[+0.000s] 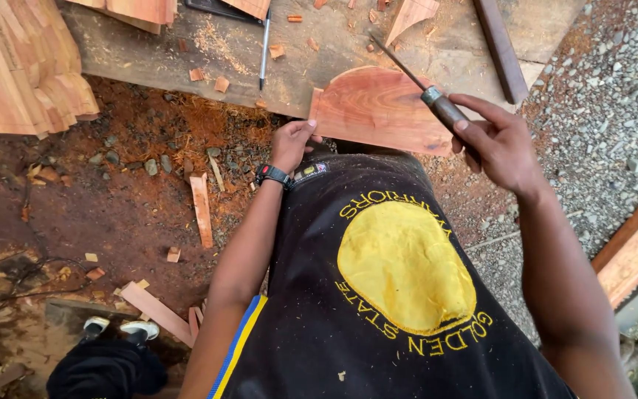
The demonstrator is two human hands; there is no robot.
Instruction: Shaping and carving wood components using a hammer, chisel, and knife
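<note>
A reddish curved wood piece [378, 111] lies at the worktop [149, 52] edge, upper centre of the frame. The left hand [292, 142] pinches its lower left corner. The right hand [502, 144] grips a wooden-handled file [422, 85] resting across it. A pen [265, 48] lies upper left.

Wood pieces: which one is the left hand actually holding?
The reddish curved-top board on the workbench edge. The left hand grips its lower left corner; the right hand holds a file across it. Stacked boards and ground offcuts lie untouched.
</note>
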